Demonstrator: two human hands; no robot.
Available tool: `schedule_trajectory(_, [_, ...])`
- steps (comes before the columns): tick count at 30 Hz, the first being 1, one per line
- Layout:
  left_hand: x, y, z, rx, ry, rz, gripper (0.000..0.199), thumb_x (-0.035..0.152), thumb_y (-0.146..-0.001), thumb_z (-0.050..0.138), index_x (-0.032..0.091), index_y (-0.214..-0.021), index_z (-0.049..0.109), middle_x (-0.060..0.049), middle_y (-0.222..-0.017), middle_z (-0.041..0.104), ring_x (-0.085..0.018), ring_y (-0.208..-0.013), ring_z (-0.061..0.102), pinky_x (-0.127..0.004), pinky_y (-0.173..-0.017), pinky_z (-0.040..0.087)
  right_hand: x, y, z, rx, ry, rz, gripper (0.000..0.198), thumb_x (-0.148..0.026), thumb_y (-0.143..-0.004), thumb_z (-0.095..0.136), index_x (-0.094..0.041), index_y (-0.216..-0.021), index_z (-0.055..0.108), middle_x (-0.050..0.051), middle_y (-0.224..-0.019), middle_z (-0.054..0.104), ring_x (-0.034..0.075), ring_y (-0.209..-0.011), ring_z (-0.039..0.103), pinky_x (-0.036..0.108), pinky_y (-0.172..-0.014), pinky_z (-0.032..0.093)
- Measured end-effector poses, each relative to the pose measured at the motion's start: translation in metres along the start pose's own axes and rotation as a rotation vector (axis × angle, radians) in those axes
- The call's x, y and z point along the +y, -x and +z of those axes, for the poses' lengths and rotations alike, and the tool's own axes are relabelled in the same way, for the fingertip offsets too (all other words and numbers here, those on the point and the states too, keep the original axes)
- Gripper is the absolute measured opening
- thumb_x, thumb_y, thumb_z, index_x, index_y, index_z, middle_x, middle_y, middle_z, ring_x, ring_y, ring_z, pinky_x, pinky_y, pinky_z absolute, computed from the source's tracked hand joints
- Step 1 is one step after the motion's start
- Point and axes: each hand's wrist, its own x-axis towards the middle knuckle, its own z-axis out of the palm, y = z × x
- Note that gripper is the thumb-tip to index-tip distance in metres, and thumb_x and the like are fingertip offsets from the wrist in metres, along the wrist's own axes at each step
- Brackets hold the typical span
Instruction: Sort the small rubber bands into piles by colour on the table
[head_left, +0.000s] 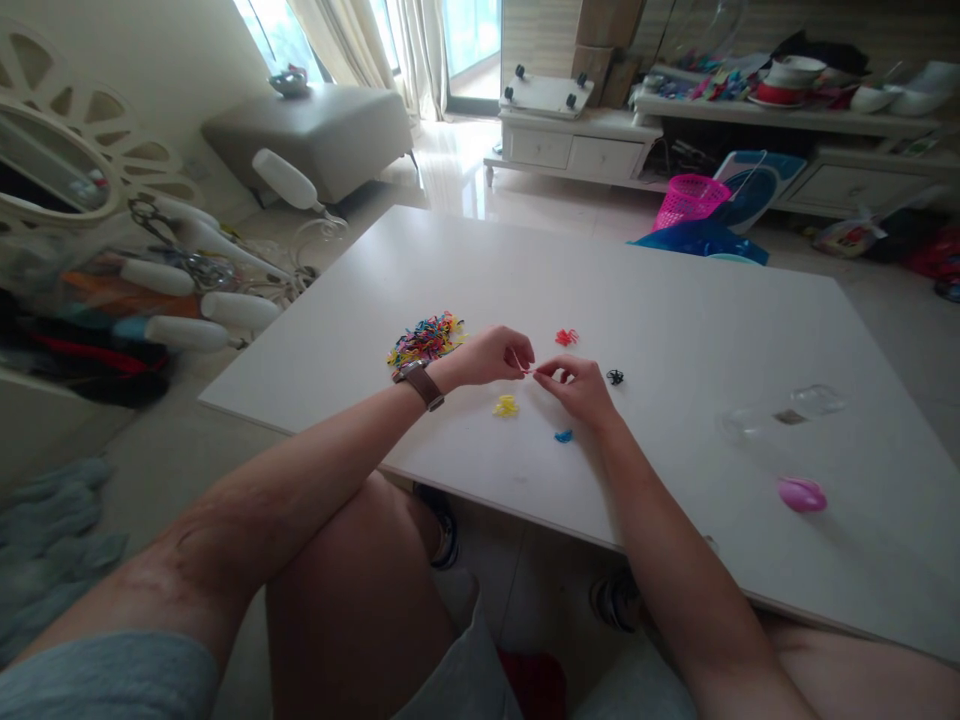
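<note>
My left hand (504,354) and my right hand (579,387) meet over the white table (480,260), fingertips pinched close together. Between them is a thin pinkish strand, perhaps a small rubber band (528,372); it is too small to make out fully. Left of my left hand lies a mixed heap of colourful small bands (427,340). Around my hands sit little sorted piles: red bands (567,337) beyond, black bands (615,377) to the right, yellow bands (506,405) and blue bands (563,436) on the near side.
On the table's right lie a clear bottle (784,416) on its side and a pink egg-shaped object (802,494). A white lamp-like stand (225,260) is by the left edge. A pink basket (690,200) stands past the far edge. My legs are under the near edge.
</note>
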Motion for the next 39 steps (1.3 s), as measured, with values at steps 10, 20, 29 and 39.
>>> schedule_trajectory(10, [-0.015,-0.001,-0.006,0.016,-0.073,-0.054,0.014,0.018,-0.075,0.074,0.011,-0.087,0.076,-0.007,-0.079,0.076,-0.017,-0.073,0.069,-0.026,-0.066,0.052,0.004,-0.002,0.002,0.022,0.074,-0.019,0.008,-0.028,-0.083,0.072,-0.022,-0.08,0.077,0.003,-0.077,0.076,0.018,-0.069,0.067,0.03,-0.06,0.047])
schedule_trajectory(20, [-0.014,-0.004,0.006,0.062,-0.158,0.027,0.016,0.021,-0.079,0.072,0.015,-0.091,0.08,-0.005,-0.08,0.075,-0.014,-0.071,0.065,-0.025,-0.066,0.049,0.003,-0.002,0.002,0.03,0.069,-0.012,0.011,-0.03,-0.084,0.072,-0.021,-0.081,0.077,0.003,-0.078,0.076,0.018,-0.069,0.067,0.03,-0.059,0.047])
schedule_trajectory(29, [-0.026,-0.011,0.003,0.226,-0.141,-0.09,0.01,0.018,-0.076,0.071,0.013,-0.079,0.079,-0.005,-0.071,0.074,-0.015,-0.066,0.064,-0.025,-0.062,0.046,0.001,-0.002,0.001,0.088,0.061,0.046,0.018,-0.034,-0.082,0.075,-0.022,-0.096,0.076,0.002,-0.076,0.074,0.018,-0.067,0.065,0.03,-0.061,0.049])
schedule_trajectory(39, [-0.039,-0.016,-0.004,0.346,-0.078,-0.23,0.026,0.014,-0.069,0.078,0.014,-0.095,0.077,-0.003,-0.072,0.073,-0.013,-0.063,0.063,-0.023,-0.06,0.046,0.002,-0.003,0.001,0.1,0.095,0.032,0.014,-0.034,-0.082,0.073,-0.022,-0.088,0.074,0.003,-0.076,0.073,0.018,-0.067,0.064,0.031,-0.063,0.051])
